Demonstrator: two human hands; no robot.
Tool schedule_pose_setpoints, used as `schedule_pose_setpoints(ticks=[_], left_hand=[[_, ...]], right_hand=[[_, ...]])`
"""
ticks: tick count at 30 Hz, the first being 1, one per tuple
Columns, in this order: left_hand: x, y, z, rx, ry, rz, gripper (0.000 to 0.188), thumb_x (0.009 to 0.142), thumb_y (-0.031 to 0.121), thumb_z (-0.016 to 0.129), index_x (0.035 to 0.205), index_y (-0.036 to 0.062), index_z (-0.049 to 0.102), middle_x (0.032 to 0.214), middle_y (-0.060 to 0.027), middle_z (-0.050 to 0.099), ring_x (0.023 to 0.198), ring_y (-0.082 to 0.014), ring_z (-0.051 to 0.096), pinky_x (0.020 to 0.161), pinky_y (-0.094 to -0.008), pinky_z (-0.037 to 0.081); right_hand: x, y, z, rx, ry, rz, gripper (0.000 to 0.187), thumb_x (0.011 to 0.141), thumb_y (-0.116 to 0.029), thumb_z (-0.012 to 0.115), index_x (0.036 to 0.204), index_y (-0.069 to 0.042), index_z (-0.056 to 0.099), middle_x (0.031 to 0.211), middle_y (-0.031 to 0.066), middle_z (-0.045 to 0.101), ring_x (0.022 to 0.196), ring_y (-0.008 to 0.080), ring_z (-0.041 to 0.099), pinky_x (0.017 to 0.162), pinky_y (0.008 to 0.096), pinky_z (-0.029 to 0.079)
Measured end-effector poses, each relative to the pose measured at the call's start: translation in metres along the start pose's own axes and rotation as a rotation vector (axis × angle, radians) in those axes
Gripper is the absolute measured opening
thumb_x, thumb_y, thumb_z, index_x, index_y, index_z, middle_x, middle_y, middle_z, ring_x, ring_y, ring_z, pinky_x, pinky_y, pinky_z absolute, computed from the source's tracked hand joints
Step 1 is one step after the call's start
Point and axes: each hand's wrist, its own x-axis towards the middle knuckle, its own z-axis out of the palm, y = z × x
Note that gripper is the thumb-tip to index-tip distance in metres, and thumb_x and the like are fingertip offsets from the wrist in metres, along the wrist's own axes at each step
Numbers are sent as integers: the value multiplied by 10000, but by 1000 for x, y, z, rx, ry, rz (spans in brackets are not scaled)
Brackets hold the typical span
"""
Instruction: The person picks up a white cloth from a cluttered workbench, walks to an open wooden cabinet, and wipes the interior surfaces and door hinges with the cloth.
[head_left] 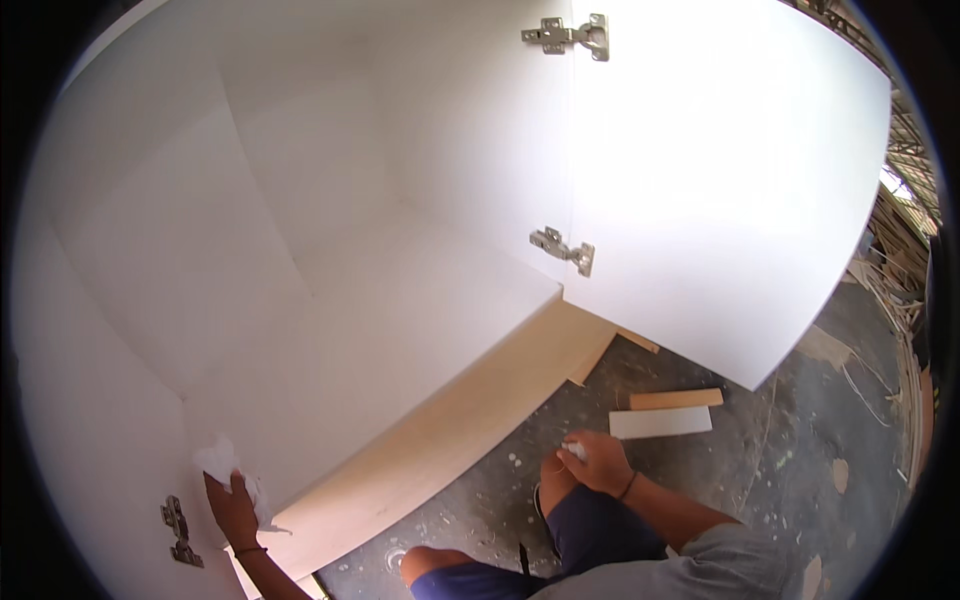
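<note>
In the head view, my left hand (pixel 232 505) presses a crumpled white rag (pixel 217 460) against the cabinet's inner floor at its near left corner. The fingers are closed on the rag. Around it stands a large white cabinet (pixel 330 330) with a bare wood strip (pixel 440 420) along its lower front. My right hand (pixel 597 463) rests by my right knee, its fingers curled round something small and white (pixel 575 450) whose kind I cannot make out. A metal hinge (pixel 180 532) sits on the left panel, just beside my left wrist.
The white door (pixel 720 180) stands swung out on the right, held by an upper hinge (pixel 565 37) and a lower hinge (pixel 562 250). On the stained grey floor (pixel 740 470) lie a white board piece (pixel 660 422) and a wooden strip (pixel 676 399). Scrap wood (pixel 900 250) is piled far right.
</note>
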Motion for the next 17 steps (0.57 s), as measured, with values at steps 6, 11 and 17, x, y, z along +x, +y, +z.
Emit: schedule_pose_setpoints(ticks=[6,11,17], left_hand=[[4,1,7,39,-105,-216,540,809,194,536,1262,-47,369,1242,-239,445,1166,-368,423,990,-395,318],[26,76,48,421,-306,-274,754,833,454,503,1321,-75,281,1376,-252,292,1297,-367,252,1060,-499,155],[59,273,259,260,-571,540,541,827,391,500,1204,6,455,1287,-186,418,1266,-334,303,960,-647,210]], right_hand=[[15,22,-8,101,-204,-45,213,763,-251,634,857,-60,639,804,147,639,731,317,617,639,398,479],[34,32,-26,196,-421,-11,245,766,-254,648,905,-54,627,798,149,631,703,332,611,642,427,478],[14,52,-30,-106,-510,139,364,875,-405,445,948,-116,654,863,151,643,747,356,609,682,460,470]])
